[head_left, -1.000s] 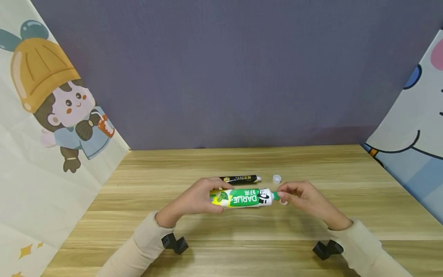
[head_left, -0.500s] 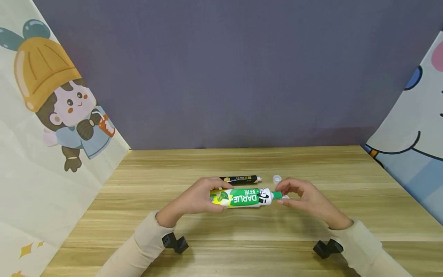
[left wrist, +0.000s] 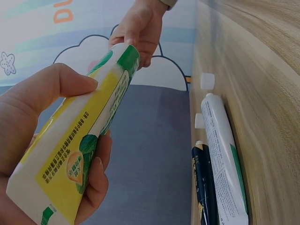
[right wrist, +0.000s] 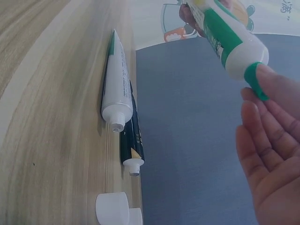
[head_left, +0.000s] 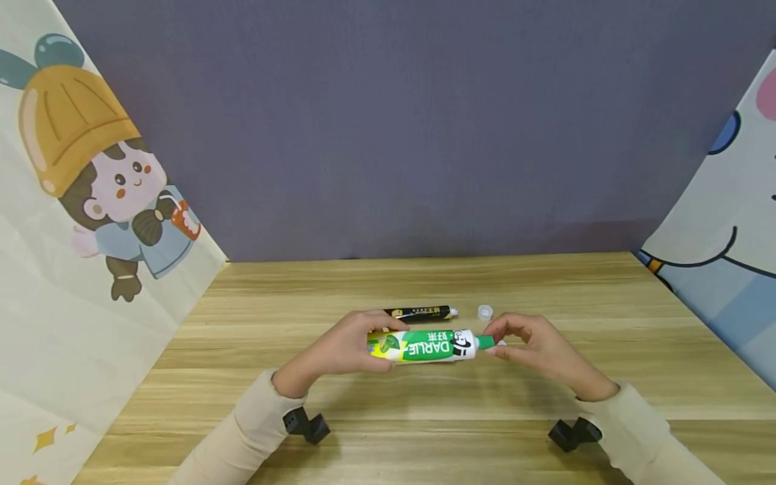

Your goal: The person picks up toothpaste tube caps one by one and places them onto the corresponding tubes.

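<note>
the left hand (head_left: 342,347) grips a yellow, green and white tube (head_left: 427,346) above the wooden table (head_left: 424,444); the right hand (head_left: 539,347) pinches its green cap (head_left: 486,342), apparently seated on the tube. a black tube (head_left: 424,314) lies beyond.

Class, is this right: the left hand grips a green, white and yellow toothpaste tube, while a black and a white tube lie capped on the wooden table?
Not capped: the right wrist view shows bare nozzles on the black tube and white tube; two white plastic caps lie loose. The left hand grips the toothpaste tube.
</note>
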Demonstrator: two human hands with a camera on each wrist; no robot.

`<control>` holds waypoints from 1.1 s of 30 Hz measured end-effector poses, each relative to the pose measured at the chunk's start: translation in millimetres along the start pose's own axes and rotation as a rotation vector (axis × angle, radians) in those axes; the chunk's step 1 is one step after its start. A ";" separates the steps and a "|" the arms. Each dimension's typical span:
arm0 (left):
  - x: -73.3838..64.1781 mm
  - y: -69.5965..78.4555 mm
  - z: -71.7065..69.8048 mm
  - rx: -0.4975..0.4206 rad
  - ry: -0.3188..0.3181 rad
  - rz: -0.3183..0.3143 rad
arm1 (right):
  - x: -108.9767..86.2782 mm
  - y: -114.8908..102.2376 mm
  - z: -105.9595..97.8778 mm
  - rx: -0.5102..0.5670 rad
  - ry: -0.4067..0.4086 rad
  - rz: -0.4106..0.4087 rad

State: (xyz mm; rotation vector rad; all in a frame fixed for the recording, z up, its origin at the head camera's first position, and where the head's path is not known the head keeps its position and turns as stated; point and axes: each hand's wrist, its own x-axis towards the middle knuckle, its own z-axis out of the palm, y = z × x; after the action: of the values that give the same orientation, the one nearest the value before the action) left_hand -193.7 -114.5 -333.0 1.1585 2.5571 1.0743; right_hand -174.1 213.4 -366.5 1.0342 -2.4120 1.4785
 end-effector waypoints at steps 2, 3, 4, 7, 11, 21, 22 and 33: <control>0.2 -0.1 -0.1 0.001 -0.002 0.001 | -0.1 -0.1 -0.3 -0.001 -0.004 0.005; 0.4 -0.2 -0.1 0.000 -0.004 0.001 | -0.2 -0.2 -0.3 -0.001 -0.007 0.007; 0.4 -0.4 0.0 0.000 -0.005 0.003 | -0.3 -0.3 -0.3 0.001 -0.010 0.008; 0.5 -1.2 0.5 -0.004 -0.011 0.003 | -0.7 -0.3 -0.2 0.006 -0.017 0.011; 0.7 -2.0 0.8 -0.003 -0.007 0.006 | -0.6 0.1 -0.1 0.009 -0.019 0.007; 0.9 -0.4 0.2 -0.008 -0.011 0.006 | -0.2 -0.5 -1.2 0.007 -0.032 0.010; 1.1 -0.4 0.2 -0.009 -0.011 0.007 | -0.2 -0.6 -1.4 0.009 -0.034 0.013; 0.6 1.8 0.2 0.014 -0.001 0.006 | -0.5 0.4 -2.5 0.025 -0.073 0.059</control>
State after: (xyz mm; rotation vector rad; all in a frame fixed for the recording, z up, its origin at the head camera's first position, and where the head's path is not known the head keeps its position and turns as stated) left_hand -192.9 -113.2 -331.8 1.1709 2.5661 1.0590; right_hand -174.5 215.8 -365.6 1.0482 -2.5005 1.5190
